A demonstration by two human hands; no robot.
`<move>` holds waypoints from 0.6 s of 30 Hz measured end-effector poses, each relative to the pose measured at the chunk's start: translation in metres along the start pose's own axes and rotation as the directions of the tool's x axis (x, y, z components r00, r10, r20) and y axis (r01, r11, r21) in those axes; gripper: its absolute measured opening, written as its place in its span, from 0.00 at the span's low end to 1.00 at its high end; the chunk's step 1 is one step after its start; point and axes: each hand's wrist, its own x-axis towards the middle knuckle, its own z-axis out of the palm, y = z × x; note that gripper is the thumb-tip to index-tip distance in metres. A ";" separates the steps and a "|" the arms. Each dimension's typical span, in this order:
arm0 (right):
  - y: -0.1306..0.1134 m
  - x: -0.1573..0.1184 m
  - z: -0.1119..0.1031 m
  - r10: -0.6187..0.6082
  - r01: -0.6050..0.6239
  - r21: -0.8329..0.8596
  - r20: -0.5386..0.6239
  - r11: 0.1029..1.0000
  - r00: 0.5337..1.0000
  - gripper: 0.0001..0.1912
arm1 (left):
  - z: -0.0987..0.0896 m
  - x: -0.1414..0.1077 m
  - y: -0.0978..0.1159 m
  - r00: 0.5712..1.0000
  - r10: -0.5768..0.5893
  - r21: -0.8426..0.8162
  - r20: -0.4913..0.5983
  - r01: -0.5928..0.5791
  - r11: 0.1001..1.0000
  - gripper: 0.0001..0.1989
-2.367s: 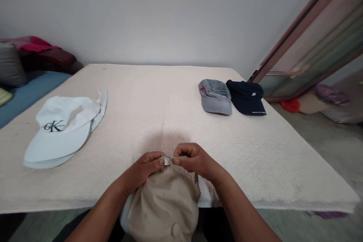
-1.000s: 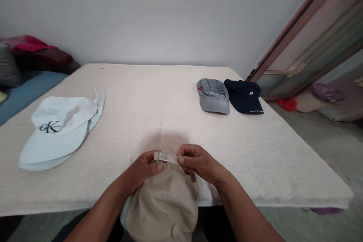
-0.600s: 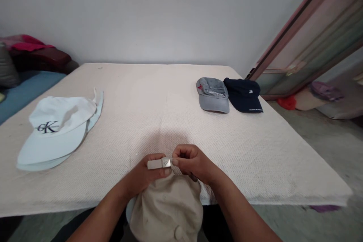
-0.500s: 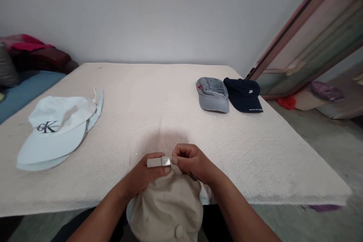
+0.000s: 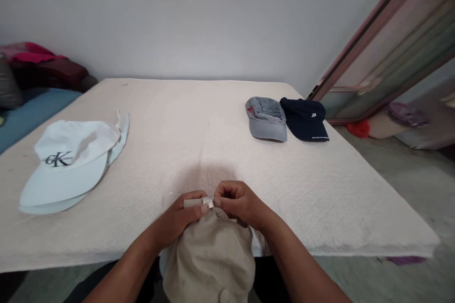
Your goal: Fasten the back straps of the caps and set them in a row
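Observation:
A beige cap [image 5: 211, 260] hangs at the table's near edge, its back strap turned up. My left hand [image 5: 185, 213] pinches the strap, the thumb on the metal buckle [image 5: 208, 202]. Beside it, my right hand [image 5: 238, 201] has its fingers closed at the buckle's right side, on the strap there. White caps [image 5: 76, 151] with a black CK logo lie stacked at the left. A grey cap [image 5: 266, 118] and a navy cap [image 5: 304, 118] rest side by side at the right.
A white textured cloth covers the table [image 5: 159, 128], which reaches to the grey wall [image 5: 177, 19]. Off the left edge are a blue surface [image 5: 46, 104] and a pink cloth [image 5: 35, 54]. A framed door [image 5: 384, 52] and a red item [image 5: 358, 128] are at the right.
The left thumb has moved up from below the buckle onto it, covering part of it. My right hand has stayed nearly still, its fingers closed.

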 end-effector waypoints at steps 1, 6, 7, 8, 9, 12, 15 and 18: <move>0.000 0.000 0.000 0.000 0.000 0.005 0.003 1.000 1.000 0.12 | -0.001 0.000 -0.001 1.000 -0.006 0.010 -0.005 0.006 1.000 0.10; -0.001 0.000 0.000 -0.007 0.007 0.039 0.024 0.999 1.000 0.12 | -0.001 -0.001 -0.002 0.993 -0.050 0.038 -0.107 0.054 0.998 0.12; -0.001 0.000 0.001 -0.006 0.005 0.036 0.024 0.999 1.000 0.12 | -0.001 -0.001 -0.001 0.994 -0.041 0.037 -0.097 0.045 0.998 0.12; -0.001 0.000 0.001 -0.004 0.003 0.028 0.022 1.000 1.000 0.12 | 0.000 -0.001 0.000 0.996 -0.028 0.036 -0.083 0.031 0.999 0.11; -0.001 0.001 0.001 -0.001 0.000 0.016 0.019 1.000 1.000 0.13 | 0.000 -0.001 0.001 0.997 -0.011 0.035 -0.075 0.014 0.999 0.10; -0.002 0.002 0.001 0.008 -0.008 -0.018 0.007 1.000 1.000 0.13 | 0.002 -0.001 0.004 0.996 0.004 0.017 -0.089 -0.002 1.000 0.11; -0.002 0.003 0.002 0.002 -0.002 -0.015 0.001 1.000 1.000 0.12 | 0.001 0.000 0.004 0.995 -0.010 -0.012 -0.095 0.009 1.000 0.10; -0.001 0.003 0.003 -0.007 0.007 0.024 0.025 1.000 1.000 0.12 | -0.001 0.001 0.001 0.996 -0.016 -0.037 -0.085 0.012 0.999 0.10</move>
